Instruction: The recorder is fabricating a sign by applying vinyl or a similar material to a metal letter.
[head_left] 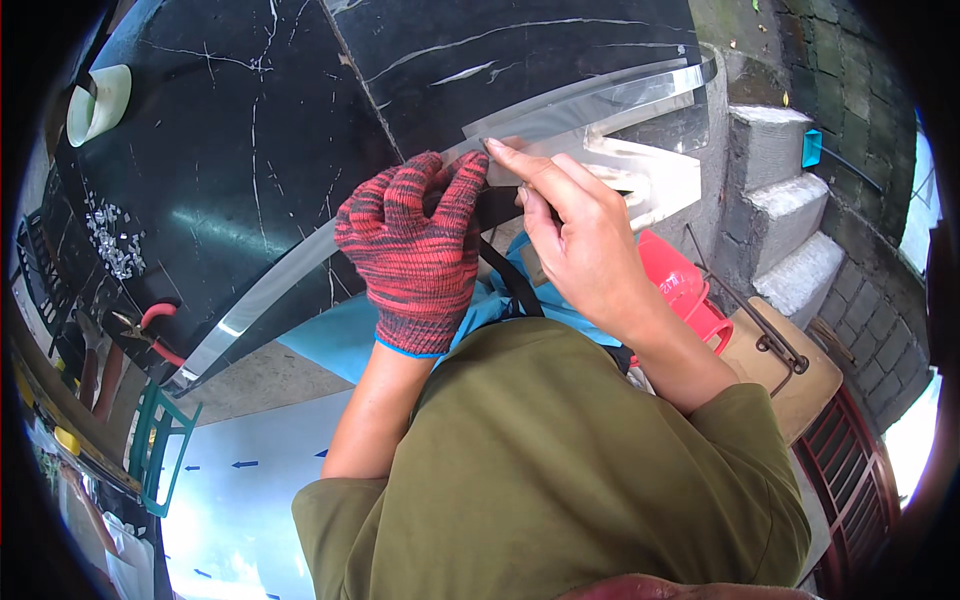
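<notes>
A long, shiny metal strip (270,285) runs from the lower left to the upper right, along the near side of the black marble-look table (290,120). My left hand (412,245), in a red and black knitted glove, has its fingers closed over the strip's middle. Bare, my right hand (585,225) is just to its right, index finger stretched along to the strip. A small dark bit shows at that fingertip. The thumb sits lower and the other fingers curl in; what they grip, if anything, is hidden.
Red-handled pliers (155,335) and a pile of small silvery pieces (115,240) lie at left. A pale tape-like ring (100,105) stands far left. Below the pliers is a green plastic stool (160,450). Red plastic (670,280), a wooden board (775,360) and concrete steps (780,200) are at right.
</notes>
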